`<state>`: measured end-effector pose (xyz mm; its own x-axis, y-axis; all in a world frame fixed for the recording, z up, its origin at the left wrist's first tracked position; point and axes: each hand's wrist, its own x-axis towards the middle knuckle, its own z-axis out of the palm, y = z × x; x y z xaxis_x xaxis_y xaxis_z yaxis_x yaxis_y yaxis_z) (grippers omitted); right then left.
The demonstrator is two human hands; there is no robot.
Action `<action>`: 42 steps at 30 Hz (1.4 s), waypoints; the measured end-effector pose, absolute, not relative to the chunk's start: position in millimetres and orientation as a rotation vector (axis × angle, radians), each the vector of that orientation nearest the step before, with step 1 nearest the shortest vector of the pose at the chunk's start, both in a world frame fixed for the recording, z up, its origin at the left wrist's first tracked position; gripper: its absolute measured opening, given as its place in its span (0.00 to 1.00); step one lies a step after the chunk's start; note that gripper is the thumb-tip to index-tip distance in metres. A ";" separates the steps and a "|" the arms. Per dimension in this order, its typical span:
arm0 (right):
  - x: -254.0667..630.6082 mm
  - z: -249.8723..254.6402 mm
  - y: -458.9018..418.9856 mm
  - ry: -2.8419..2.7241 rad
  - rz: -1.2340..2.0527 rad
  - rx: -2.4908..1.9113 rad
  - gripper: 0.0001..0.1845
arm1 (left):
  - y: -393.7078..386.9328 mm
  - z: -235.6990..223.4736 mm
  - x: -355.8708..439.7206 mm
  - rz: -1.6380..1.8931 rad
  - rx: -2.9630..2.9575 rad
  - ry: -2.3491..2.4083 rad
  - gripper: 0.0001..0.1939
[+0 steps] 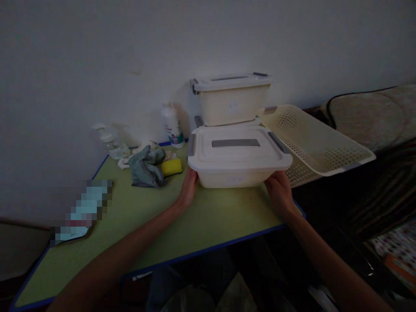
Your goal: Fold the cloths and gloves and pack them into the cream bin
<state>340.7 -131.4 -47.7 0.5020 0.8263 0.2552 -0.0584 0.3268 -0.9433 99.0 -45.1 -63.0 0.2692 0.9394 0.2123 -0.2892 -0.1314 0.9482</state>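
A cream storage box (234, 177) with a white lid and grey side clips is between my two hands. My left hand (188, 188) presses against its left side, fingers partly hidden under the lid's rim. On the opposite side my right hand (280, 190) grips the box, its fingertips hidden behind the wall. The lid is on, with a grey handle strip across its top. Behind it, a similar lidded box (234, 106) sits higher, resting on another white lid that is mostly hidden.
A perforated cream basket (318, 143) stands at the right. On the green table (208, 216) are a white bottle (172, 125), a clear pump bottle (113, 145), a grey cloth (147, 167), a yellow sponge (171, 167) and a pixelated flat device (82, 212). A wall rises behind.
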 end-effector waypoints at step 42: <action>389.0 39.5 -67.7 -0.940 0.951 -1.176 0.22 | -12.9 41.1 113.1 1.148 1.110 1.032 0.38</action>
<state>389.0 -67.7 39.5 0.3183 0.9437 0.0903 -0.1010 0.1284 -0.9866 113.1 -12.9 41.1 0.1271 0.9908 -0.0466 -0.1510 0.0658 0.9863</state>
